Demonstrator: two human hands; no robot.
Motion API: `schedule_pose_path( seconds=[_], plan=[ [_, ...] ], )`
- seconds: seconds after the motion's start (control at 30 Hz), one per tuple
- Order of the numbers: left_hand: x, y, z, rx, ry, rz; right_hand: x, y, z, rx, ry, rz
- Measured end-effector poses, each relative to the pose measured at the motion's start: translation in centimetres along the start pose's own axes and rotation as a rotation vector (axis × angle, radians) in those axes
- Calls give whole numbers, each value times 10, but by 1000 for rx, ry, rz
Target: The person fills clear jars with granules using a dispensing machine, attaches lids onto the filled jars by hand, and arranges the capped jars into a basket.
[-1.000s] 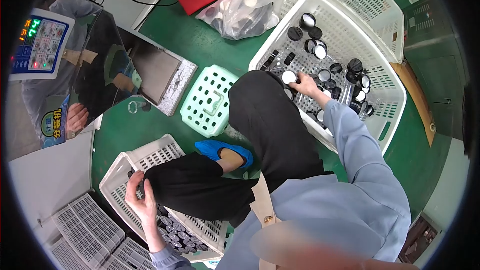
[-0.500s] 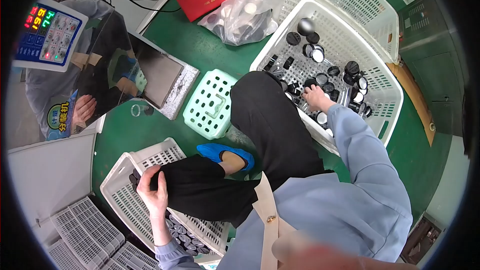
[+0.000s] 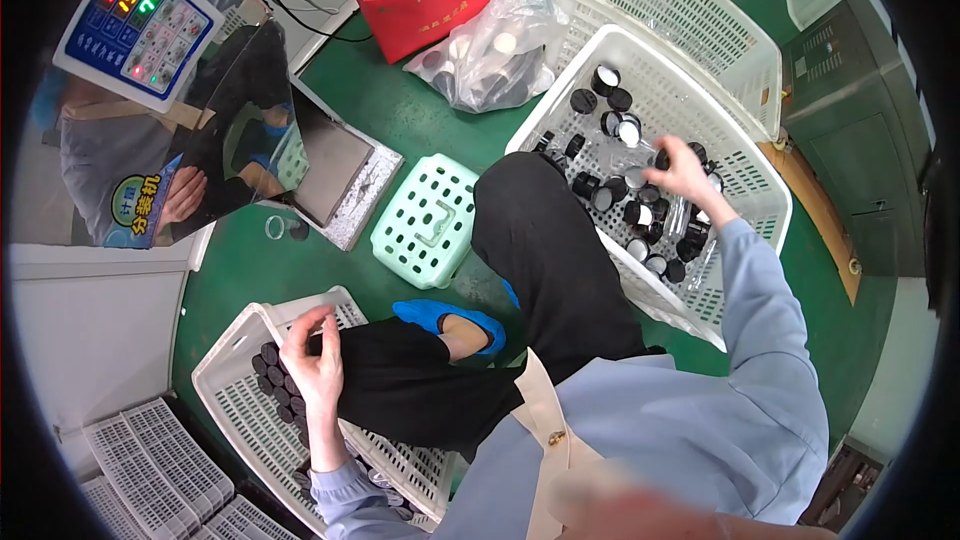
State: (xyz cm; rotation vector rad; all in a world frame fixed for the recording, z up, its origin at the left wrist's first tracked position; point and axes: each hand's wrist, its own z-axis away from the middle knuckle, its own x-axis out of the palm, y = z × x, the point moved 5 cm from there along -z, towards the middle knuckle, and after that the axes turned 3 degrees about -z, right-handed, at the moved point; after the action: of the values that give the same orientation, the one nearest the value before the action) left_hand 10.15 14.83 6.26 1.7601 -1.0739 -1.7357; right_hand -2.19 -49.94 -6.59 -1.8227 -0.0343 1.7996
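My right hand (image 3: 684,176) is in the large white crate (image 3: 790,230) on the right, with a black lid (image 3: 662,159) between its thumb and fingers. Around it lie loose black lids (image 3: 583,101), some showing white or silvery undersides, and clear plastic jars (image 3: 676,217). My left hand (image 3: 314,360) hangs over the white crate (image 3: 222,372) at lower left, beside my knee. Its fingers are bent and apart from the thumb, with nothing visible in them. Below it, rows of black-lidded pieces (image 3: 275,380) stand closely packed in that crate.
A mint-green perforated stool (image 3: 428,225) stands between the crates. At the left are a machine with a lit number panel (image 3: 140,25) and a metal tray (image 3: 340,165). A red gift bag (image 3: 425,5) and a clear bag of jars (image 3: 490,50) rest at the back.
My right hand has moved farther back and right within the crate and now has a black lid. My left hand has risen slightly, its fingers more apart. The camera view has shifted a little.
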Motion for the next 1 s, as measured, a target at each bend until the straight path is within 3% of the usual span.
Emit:
schedule_pose_path(
  seconds=[0.07,0.13,0.27,0.33,0.47,0.53,0.6,0.7,0.8,1.0],
  plan=[
    [12,7,-12,-11,19,59,-49,-31,-5,86,185,-176],
    [28,22,-25,72,-19,51,-78,-74,-10,21,266,-347],
    [60,75,-45,374,-4,12,-90,-192,-10,-212,157,-655],
    [76,89,-53,351,-43,92,-74,-240,-12,-254,32,-713],
    [118,74,-68,-101,-288,698,-30,-334,-12,-389,-145,-1130],
    [117,59,-73,-242,-223,822,-16,-362,-13,-455,-134,-1025],
    [99,56,-71,4,228,472,-13,-377,-15,-552,-114,-754],
    [68,84,-60,470,356,-201,-3,-388,-14,-610,-161,-721],
    [88,77,-58,571,177,-521,-3,-395,-4,-639,-161,-651],
    [102,54,-69,254,-369,106,-39,-375,5,-836,-115,-523]
  ],
)
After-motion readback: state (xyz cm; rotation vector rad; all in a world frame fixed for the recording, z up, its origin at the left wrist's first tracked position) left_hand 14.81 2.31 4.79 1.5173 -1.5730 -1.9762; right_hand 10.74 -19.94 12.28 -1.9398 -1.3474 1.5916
